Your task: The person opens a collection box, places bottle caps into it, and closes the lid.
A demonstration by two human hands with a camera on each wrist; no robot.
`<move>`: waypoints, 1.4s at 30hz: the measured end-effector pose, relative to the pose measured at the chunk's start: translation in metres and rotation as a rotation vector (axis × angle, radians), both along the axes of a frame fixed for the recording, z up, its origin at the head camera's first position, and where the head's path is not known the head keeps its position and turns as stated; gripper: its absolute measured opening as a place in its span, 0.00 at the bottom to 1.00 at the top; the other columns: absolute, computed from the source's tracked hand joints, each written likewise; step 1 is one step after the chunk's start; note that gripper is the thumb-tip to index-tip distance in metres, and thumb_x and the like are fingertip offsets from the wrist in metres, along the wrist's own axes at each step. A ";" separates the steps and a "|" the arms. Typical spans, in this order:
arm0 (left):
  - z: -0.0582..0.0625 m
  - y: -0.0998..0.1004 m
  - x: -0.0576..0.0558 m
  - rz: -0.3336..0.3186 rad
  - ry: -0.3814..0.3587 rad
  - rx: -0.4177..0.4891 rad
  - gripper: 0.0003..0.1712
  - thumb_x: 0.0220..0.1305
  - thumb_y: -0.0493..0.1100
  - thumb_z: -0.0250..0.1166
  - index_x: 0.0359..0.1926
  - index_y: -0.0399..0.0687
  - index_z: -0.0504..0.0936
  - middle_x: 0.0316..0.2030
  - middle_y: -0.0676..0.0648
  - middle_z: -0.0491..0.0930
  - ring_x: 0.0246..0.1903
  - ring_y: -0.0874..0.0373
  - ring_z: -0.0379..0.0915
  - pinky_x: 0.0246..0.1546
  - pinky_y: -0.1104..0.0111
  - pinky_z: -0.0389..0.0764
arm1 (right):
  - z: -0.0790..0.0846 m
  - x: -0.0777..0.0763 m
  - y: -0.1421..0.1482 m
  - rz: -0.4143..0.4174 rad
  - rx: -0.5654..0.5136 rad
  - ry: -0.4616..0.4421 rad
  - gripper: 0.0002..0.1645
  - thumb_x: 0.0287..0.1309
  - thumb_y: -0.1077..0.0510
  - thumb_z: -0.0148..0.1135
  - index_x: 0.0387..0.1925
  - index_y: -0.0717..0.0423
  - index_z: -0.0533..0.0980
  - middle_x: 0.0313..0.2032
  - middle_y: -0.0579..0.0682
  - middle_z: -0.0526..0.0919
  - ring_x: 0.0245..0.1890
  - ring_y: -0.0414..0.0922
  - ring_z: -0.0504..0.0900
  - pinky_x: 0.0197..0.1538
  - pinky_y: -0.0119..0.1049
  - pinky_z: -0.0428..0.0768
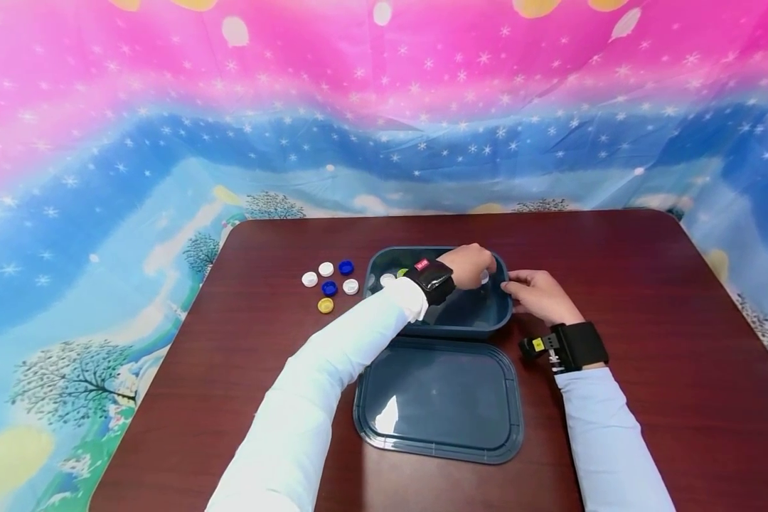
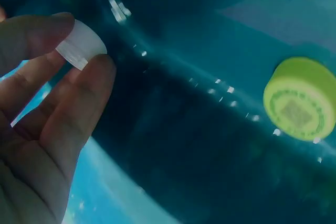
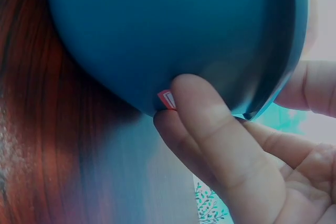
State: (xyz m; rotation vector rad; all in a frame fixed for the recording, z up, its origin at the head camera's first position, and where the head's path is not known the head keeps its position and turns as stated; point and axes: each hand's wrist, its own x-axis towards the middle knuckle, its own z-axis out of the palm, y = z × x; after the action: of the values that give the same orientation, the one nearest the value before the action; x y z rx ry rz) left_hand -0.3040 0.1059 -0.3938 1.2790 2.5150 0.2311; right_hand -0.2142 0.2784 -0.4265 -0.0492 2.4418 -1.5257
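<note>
My left hand (image 1: 470,265) reaches inside a dark blue-grey plastic box (image 1: 461,331), near its right end. Thumb and fingers pinch a white bottle cap (image 2: 81,44), seen clearly in the left wrist view. A yellow-green bottle cap (image 2: 302,98) lies in the box, and another white cap (image 1: 387,280) is beside it. At the box's right end my right hand (image 1: 544,295) holds the wall, with fingers (image 3: 202,103) against the outer side in the right wrist view. The left forearm hides part of the box.
Left of the box, several loose caps lie on the brown table (image 1: 249,341): white caps (image 1: 310,279), blue caps (image 1: 329,288) and a yellow cap (image 1: 325,305). The box's lid (image 1: 438,402) lies flat in front of it. A patterned cloth (image 1: 384,142) hangs behind.
</note>
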 end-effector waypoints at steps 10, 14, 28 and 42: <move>-0.026 0.003 -0.004 0.044 0.065 -0.041 0.09 0.70 0.36 0.57 0.40 0.46 0.84 0.33 0.51 0.80 0.30 0.60 0.72 0.33 0.72 0.71 | -0.001 -0.002 -0.006 0.006 -0.010 -0.007 0.31 0.74 0.55 0.48 0.67 0.73 0.60 0.57 0.73 0.72 0.48 0.59 0.82 0.49 0.46 0.81; -0.030 0.005 -0.004 0.048 0.076 -0.049 0.08 0.70 0.37 0.57 0.39 0.46 0.83 0.31 0.50 0.78 0.29 0.59 0.70 0.32 0.72 0.70 | 0.000 0.000 -0.006 0.004 -0.005 0.000 0.30 0.73 0.55 0.48 0.67 0.73 0.61 0.57 0.73 0.72 0.48 0.59 0.82 0.48 0.45 0.81; -0.027 0.010 0.004 0.059 0.133 -0.073 0.07 0.71 0.39 0.57 0.40 0.45 0.83 0.30 0.50 0.77 0.30 0.59 0.70 0.35 0.71 0.71 | 0.003 -0.001 -0.003 0.004 -0.004 0.004 0.31 0.74 0.55 0.48 0.67 0.73 0.60 0.57 0.73 0.72 0.49 0.60 0.81 0.48 0.46 0.81; -0.029 0.009 0.006 0.052 0.160 -0.089 0.13 0.71 0.41 0.57 0.52 0.47 0.82 0.41 0.50 0.81 0.38 0.60 0.76 0.43 0.70 0.76 | 0.001 -0.001 -0.002 -0.002 0.002 0.003 0.30 0.74 0.55 0.48 0.67 0.72 0.61 0.57 0.73 0.72 0.48 0.59 0.82 0.48 0.44 0.81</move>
State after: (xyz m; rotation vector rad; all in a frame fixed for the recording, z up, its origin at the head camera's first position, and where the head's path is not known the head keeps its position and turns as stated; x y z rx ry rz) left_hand -0.2977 0.1149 -0.4229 1.2441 2.6612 0.0279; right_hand -0.2152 0.2760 -0.4256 -0.0483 2.4468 -1.5250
